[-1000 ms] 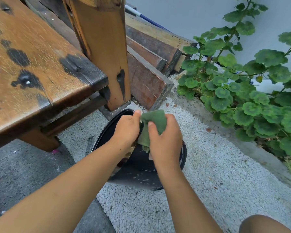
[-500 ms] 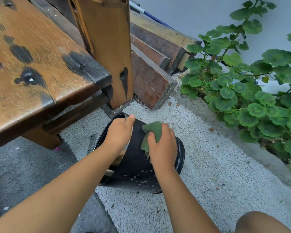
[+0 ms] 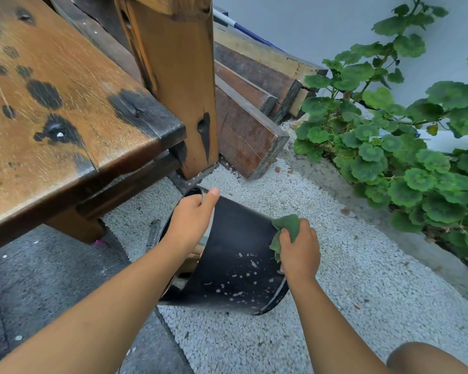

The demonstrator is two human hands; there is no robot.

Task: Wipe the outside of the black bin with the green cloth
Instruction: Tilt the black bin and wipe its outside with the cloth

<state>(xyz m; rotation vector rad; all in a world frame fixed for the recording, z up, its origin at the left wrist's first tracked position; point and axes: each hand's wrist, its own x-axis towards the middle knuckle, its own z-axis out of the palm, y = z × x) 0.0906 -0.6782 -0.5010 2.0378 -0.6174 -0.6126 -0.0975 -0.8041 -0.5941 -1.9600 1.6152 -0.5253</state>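
The black bin (image 3: 233, 255) lies tilted on white gravel, its mouth turned left toward the bench, its outer wall facing up with pale specks near the base. My left hand (image 3: 191, 221) grips the bin's rim at the top, thumb over the edge. My right hand (image 3: 299, 252) holds the crumpled green cloth (image 3: 288, 229) and presses it against the right side of the bin's wall.
A worn wooden bench (image 3: 65, 109) with a thick post (image 3: 179, 85) stands close on the left. Stacked timber planks (image 3: 251, 103) lie behind the bin. A leafy green plant (image 3: 405, 147) fills the right side. Dark paving (image 3: 38, 287) lies at lower left; my knee (image 3: 427, 357) shows bottom right.
The bin has tipped further over, showing more of its outer wall. My right hand has moved with the cloth from the rim area to the bin's right side. My left hand stays on the rim.
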